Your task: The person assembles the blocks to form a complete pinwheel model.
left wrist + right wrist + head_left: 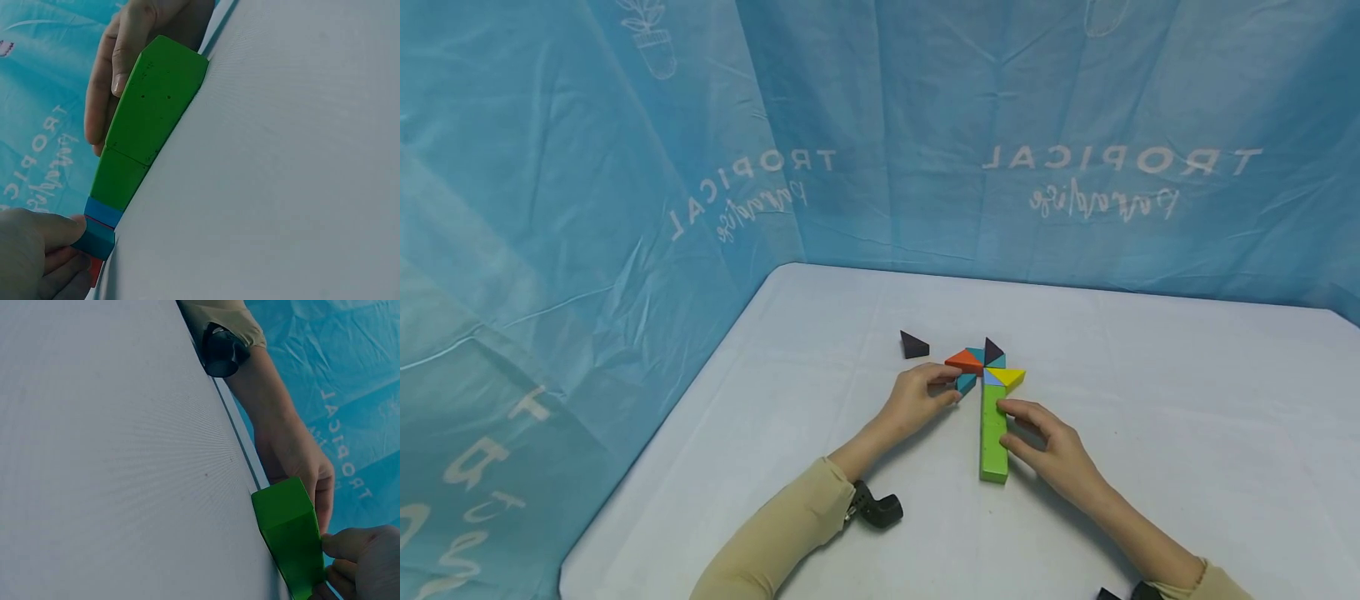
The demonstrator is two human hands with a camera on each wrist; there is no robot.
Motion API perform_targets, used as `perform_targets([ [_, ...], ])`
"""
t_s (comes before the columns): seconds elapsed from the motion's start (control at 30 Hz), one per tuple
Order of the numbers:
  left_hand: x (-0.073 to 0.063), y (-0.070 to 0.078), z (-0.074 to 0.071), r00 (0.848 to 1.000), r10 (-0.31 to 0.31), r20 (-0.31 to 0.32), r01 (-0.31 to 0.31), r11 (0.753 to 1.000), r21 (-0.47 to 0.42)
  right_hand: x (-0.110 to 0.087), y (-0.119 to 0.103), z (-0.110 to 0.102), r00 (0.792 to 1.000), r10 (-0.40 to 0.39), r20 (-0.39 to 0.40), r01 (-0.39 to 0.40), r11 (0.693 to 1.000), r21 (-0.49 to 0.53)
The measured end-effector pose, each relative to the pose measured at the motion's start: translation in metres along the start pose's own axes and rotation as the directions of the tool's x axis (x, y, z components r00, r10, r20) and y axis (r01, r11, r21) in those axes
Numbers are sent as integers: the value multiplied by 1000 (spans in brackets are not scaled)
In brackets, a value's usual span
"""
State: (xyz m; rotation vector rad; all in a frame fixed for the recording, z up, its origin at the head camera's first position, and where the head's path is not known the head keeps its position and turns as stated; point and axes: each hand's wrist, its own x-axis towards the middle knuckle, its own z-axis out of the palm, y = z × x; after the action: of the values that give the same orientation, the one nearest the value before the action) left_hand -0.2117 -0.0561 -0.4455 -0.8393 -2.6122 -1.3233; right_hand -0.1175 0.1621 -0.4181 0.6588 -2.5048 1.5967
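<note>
My left hand (919, 395) pinches a teal triangle block (966, 383) between thumb and fingers, low over the table at the left of a pinwheel of blocks. In the left wrist view that teal block (95, 239) overlaps a blue block (104, 211). My right hand (1051, 442) touches the right side of a column of green blocks (993, 442) with its thumb and fingertips, its fingers loosely bent. Around the pinwheel's centre lie an orange-red triangle block (964, 361), a dark triangle block (992, 351) and a yellow triangle block (1012, 379).
A separate dark triangle block (914, 346) lies left of the pinwheel on the white table (1187, 433). Blue printed curtains (895, 167) hang behind and to the left. A black wrist camera (880, 510) sits on the left forearm.
</note>
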Motion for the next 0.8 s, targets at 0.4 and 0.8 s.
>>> perform_targets([
  [0.4,7,3,5,999,27,-19,-26,999,22,1,10,2,1000,-17,-8,17,1000,1],
  [0.8,11,1,8,997,44,-63,-41,998,48,2,0,0,1000,-14,-4,14,1000,6],
])
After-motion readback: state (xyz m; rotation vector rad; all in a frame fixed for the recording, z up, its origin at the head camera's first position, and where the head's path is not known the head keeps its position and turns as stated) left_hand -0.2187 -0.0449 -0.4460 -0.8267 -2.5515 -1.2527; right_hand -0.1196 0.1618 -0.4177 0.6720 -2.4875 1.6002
